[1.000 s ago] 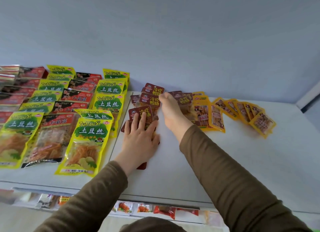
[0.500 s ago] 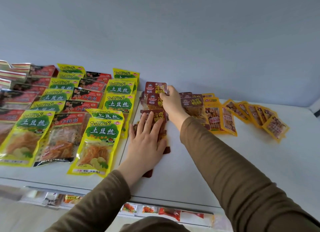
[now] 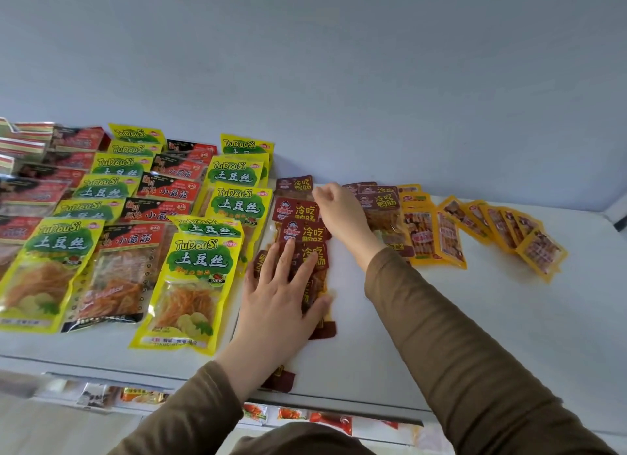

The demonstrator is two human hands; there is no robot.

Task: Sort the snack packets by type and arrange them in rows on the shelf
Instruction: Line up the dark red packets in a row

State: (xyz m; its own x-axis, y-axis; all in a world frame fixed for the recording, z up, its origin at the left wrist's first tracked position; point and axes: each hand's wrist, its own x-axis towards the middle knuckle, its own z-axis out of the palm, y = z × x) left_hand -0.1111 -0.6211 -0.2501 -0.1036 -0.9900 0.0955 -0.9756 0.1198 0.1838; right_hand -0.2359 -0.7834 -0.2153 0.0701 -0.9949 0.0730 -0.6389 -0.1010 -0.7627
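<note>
Your left hand (image 3: 276, 305) is lying flat with fingers spread, pressing down on the near end of the dark red packets (image 3: 305, 230), while your right hand (image 3: 339, 210) is reaching to the far end of that row, fingers curled at the corner of a packet near the wall; whether it is actually pinching the corner, I cannot tell. Judging by this, you are squaring up the red row, so be keeping the left palm steady as an anchor and nudging lightly, since these slick packets are overlapping and will probably slide. The row is running between the green-and-yellow packets (image 3: 200, 254) on your left and the yellow packets (image 3: 451, 237) fanned on the shelf (image 3: 492, 336) to your right.
</note>
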